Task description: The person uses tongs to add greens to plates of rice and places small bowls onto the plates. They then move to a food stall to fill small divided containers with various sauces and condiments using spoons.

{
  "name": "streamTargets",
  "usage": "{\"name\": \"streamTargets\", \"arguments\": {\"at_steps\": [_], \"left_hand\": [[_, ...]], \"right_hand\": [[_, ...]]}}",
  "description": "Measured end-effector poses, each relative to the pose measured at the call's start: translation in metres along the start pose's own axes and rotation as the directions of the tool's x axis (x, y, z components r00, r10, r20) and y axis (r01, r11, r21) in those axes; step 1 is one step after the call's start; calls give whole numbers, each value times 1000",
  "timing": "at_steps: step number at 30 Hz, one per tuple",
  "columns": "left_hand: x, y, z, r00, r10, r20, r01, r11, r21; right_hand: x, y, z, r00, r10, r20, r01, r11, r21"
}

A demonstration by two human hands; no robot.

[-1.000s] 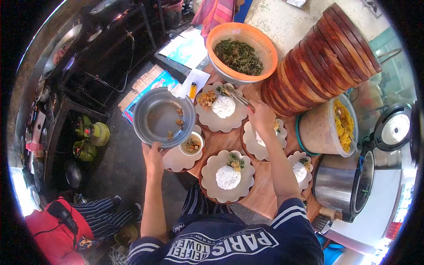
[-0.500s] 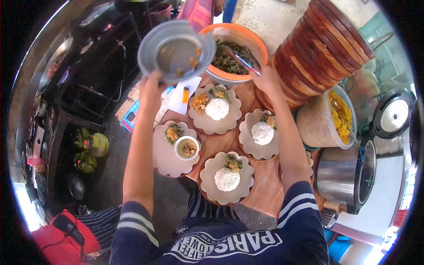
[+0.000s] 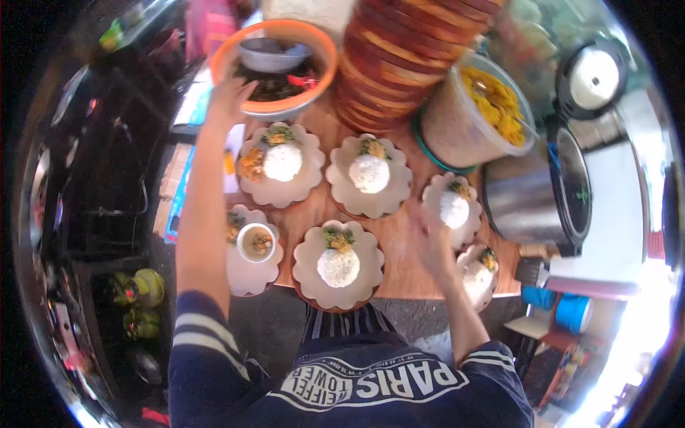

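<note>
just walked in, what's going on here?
One person stands at a wooden table set with scalloped plates. The left hand is open by the rim of an orange basket, where a grey bowl sits. The right hand, blurred, is over the table, with nothing visibly held. Five plates carry rice; the leftmost near one carries a filled white cup.

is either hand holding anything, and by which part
Nothing that shows: the left hand is open at the basket's rim; the right hand, blurred over the table, looks empty.
</note>
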State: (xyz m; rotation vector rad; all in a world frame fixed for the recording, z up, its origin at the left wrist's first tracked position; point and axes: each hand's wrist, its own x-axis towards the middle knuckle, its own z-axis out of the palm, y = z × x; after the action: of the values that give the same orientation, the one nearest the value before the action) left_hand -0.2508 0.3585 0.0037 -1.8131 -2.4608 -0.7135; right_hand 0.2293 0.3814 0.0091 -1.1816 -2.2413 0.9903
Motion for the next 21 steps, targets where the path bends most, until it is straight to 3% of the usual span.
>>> {"name": "streamTargets", "arguments": {"at_steps": [1, 2, 3, 4, 5, 6, 7, 9, 11, 12, 13, 15, 16, 17, 18, 20, 21], "left_hand": [[-8, -1, 0, 993, -103, 51, 113, 961, -251], [-33, 10, -5, 995, -58, -77, 45, 986, -158], [-68, 26, -14, 979, -6, -205, -6, 998, -55], [-102, 44, -27, 972, 105, -212, -83, 991, 108], [-136, 62, -38, 955, 214, -205, -154, 950, 272], [-165, 94, -40, 933, -217, -287, 72, 894, -442], [-195, 127, -40, 819, -572, -50, 172, 327, -929], [-276, 148, -27, 802, -595, -47, 308, 481, -821], [-352, 174, -4, 652, -749, 119, 304, 115, -946], [-384, 198, 6, 598, -792, 121, 313, 92, -945], [-415, 223, 18, 538, -835, 119, 316, 70, -946], [-487, 254, 48, 353, -893, 279, 317, -166, -934], [-524, 266, 68, 311, -888, 339, 300, -247, -921], [-554, 280, 85, 266, -878, 398, 278, -326, -904], [-572, 300, 96, 227, -871, 436, 356, -342, -869], [-599, 339, 115, 167, -877, 451, 411, -354, -840], [-610, 354, 122, 188, -854, 486, 476, -353, -805]], "right_hand": [[-41, 26, 8, 995, 56, 81, -51, 997, -57], [-79, 49, 18, 980, 111, 163, -93, 989, -113], [-106, 36, 23, 913, 262, 314, -232, 964, -129], [-133, 30, 36, 898, 237, 370, -272, 961, 44], [-152, 25, 46, 877, 182, 444, -245, 965, 88], [-173, 34, 65, 840, 150, 521, -184, 983, 13], [-191, 41, 75, 830, 21, 557, -58, 997, 48], [-196, 41, 69, 655, -37, 754, -33, 996, 78], [-205, 64, 52, 634, 92, 768, -151, 989, 7], [-213, 91, 45, 687, 67, 724, -6, 996, -86], [-220, 118, 35, 712, 111, 694, -33, 992, -124], [-238, 167, 8, 729, 243, 640, -87, 960, -265], [-249, 188, -7, 721, 329, 610, -112, 924, -365], [-262, 215, -23, 661, 403, 632, -266, 915, -305], [-274, 242, -38, 587, 465, 662, -413, 876, -249], [-295, 290, -55, 396, 643, 656, -791, 602, -111], [-301, 298, -69, 397, 625, 672, -775, 620, -120]]}}
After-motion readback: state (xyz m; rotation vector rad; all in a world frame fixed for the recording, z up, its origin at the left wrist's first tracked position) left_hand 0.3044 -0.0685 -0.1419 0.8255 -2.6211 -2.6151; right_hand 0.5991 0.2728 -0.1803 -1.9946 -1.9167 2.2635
